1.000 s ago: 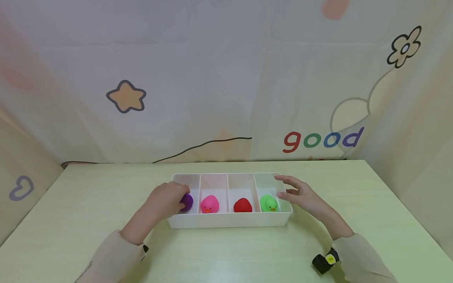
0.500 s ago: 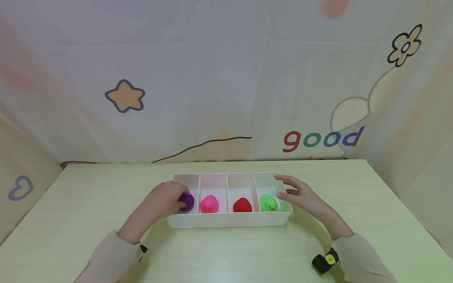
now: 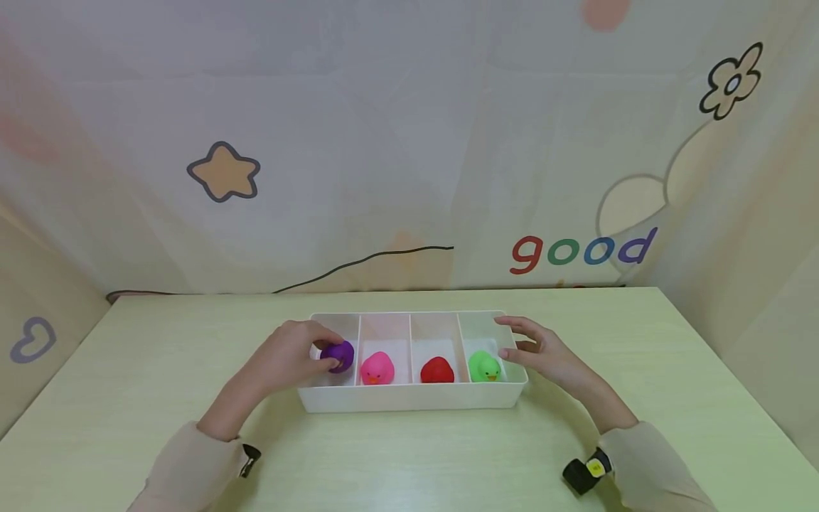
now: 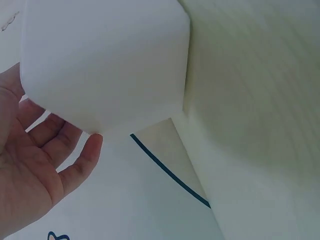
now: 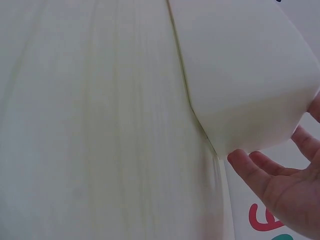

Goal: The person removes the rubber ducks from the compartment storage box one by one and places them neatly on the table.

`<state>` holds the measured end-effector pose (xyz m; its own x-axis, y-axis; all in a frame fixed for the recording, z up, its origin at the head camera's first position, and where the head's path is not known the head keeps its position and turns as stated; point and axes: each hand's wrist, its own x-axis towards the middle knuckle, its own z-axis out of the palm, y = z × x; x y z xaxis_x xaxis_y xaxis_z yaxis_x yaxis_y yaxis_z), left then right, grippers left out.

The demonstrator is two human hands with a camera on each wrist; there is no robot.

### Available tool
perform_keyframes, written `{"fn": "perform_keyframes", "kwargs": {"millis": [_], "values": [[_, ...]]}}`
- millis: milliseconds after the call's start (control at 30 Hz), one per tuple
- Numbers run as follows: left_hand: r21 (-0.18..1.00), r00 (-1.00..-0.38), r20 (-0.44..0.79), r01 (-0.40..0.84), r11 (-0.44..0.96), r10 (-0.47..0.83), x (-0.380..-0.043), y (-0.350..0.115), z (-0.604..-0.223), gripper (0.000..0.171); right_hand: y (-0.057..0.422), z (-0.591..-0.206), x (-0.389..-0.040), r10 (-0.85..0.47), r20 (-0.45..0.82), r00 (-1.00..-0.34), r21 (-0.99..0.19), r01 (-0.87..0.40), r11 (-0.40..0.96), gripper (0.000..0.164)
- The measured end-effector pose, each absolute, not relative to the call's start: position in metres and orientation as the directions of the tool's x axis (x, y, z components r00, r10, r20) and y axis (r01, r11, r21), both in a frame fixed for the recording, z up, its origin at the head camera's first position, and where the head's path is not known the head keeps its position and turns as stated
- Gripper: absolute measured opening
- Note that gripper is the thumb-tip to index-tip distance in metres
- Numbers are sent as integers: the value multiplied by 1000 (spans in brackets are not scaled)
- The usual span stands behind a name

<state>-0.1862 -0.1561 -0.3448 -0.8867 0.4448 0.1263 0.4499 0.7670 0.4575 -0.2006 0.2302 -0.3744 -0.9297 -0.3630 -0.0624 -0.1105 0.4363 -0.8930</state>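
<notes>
A white tray (image 3: 409, 398) split into compartments stands on the table. My left hand (image 3: 291, 359) pinches a round purple toy (image 3: 344, 358) between thumb and fingers in the leftmost compartment; the hand hides part of it. To its right sit a pink rubber duck (image 3: 377, 368), a rounded red toy (image 3: 438, 370) and a green rubber duck (image 3: 484, 367), each in its own compartment. My right hand (image 3: 544, 352) rests at the tray's right end, with thumb and index tips over the rim. Its other fingers (image 5: 247, 172) lie along the outer end wall in the right wrist view.
The pale wooden table (image 3: 409, 462) runs back to a printed curtain (image 3: 384, 142) with a star and the word "good". More curtain hangs at both sides. Each wrist carries a strapped black device, such as the right camera (image 3: 582, 476).
My left hand has raised the purple toy slightly and moved it a little to the right within its compartment. My right hand and the other toys stay as they were.
</notes>
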Motion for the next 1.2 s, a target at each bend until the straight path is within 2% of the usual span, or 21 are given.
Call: {"fn": "perform_keyframes", "kwargs": {"millis": [300,533,800,1200], "values": [[551,-880,206,467,692,429,-192,-166,-339,26,229,-372,-200,-363,-60,-930,-891,-114,439,59],[615,-898,237,434,659,371,-197,-175,-332,28,229,-373,-201,-362,-55,-930,-885,-122,449,58],[688,-928,226,368,625,297,-204,-189,-322,29,229,-374,-202,-370,-48,-928,-888,-130,441,58],[705,-944,207,325,631,255,-217,-212,-318,33,230,-377,-201,-363,-61,-930,-892,-113,439,58]]}}
